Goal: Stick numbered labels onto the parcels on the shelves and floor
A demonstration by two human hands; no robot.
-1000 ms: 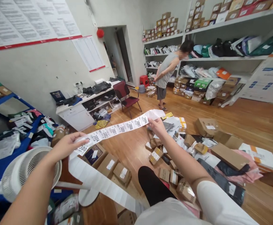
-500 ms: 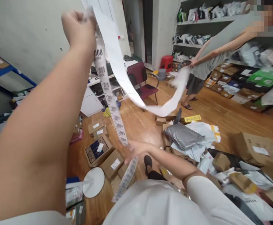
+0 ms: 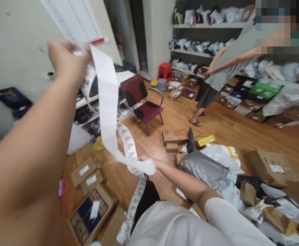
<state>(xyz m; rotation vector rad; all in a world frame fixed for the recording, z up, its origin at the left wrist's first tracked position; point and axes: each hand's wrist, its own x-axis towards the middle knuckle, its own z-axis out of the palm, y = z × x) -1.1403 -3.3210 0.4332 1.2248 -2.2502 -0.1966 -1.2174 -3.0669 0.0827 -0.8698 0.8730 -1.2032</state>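
Note:
A long label strip [image 3: 107,92] hangs from my raised left hand [image 3: 68,61], its blank white side facing me. My left fingers are closed around its upper end, slightly blurred. Lower down, near the middle, my right hand [image 3: 145,160] is closed on the strip, its fingers partly covered by a white fold. Below that hand a printed length with rows of large numbers [image 3: 135,203] trails down beside my shirt. Another numbered stretch [image 3: 128,143] runs down behind the blank part to my right hand.
Cardboard boxes [image 3: 91,217] lie on the floor at lower left. Parcels and a grey plastic bag [image 3: 204,167] pile up at right. A maroon chair [image 3: 143,99] stands ahead, near a red stool [image 3: 165,71]. Another person [image 3: 216,73] stands by shelves [image 3: 208,25] of packages.
My left hand has come down and left. The white loop that swung out to the right has dropped back toward my right hand. My view has turned slightly right.

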